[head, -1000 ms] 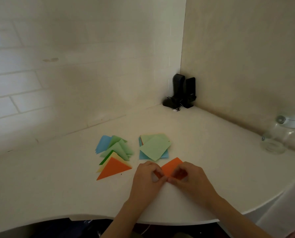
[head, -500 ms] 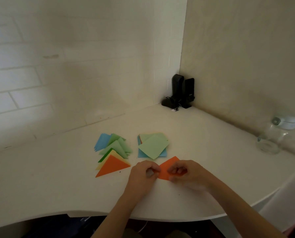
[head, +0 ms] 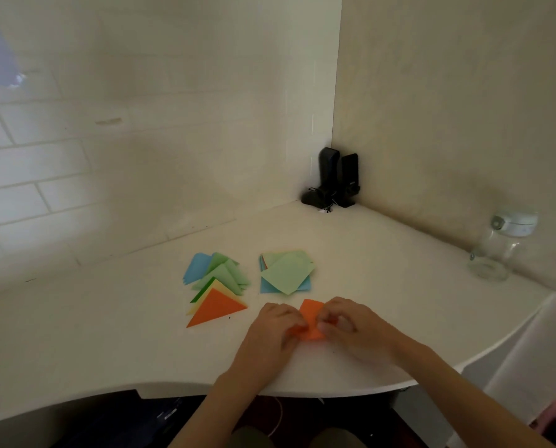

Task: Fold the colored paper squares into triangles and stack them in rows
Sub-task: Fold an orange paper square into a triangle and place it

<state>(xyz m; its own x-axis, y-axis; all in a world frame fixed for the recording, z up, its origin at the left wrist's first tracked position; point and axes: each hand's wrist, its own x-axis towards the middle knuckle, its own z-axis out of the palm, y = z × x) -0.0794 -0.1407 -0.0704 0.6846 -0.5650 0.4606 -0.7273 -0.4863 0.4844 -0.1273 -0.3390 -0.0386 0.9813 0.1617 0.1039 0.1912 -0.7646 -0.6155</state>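
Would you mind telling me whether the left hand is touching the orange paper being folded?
Touching. The head view shows the left hand with its fingers on the left edge of the orange paper, no gap between them.

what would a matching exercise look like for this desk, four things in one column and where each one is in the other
Things:
1. orange paper piece
2. orange folded paper triangle
3. light green paper square
4. clear glass jar with white lid

Places:
A. on top of the unfolded stack
B. far right, near the wall
C. between the left hand and the right hand
D. front of the folded pile on the left

Pairs: 1-C, 2-D, 3-A, 4-B
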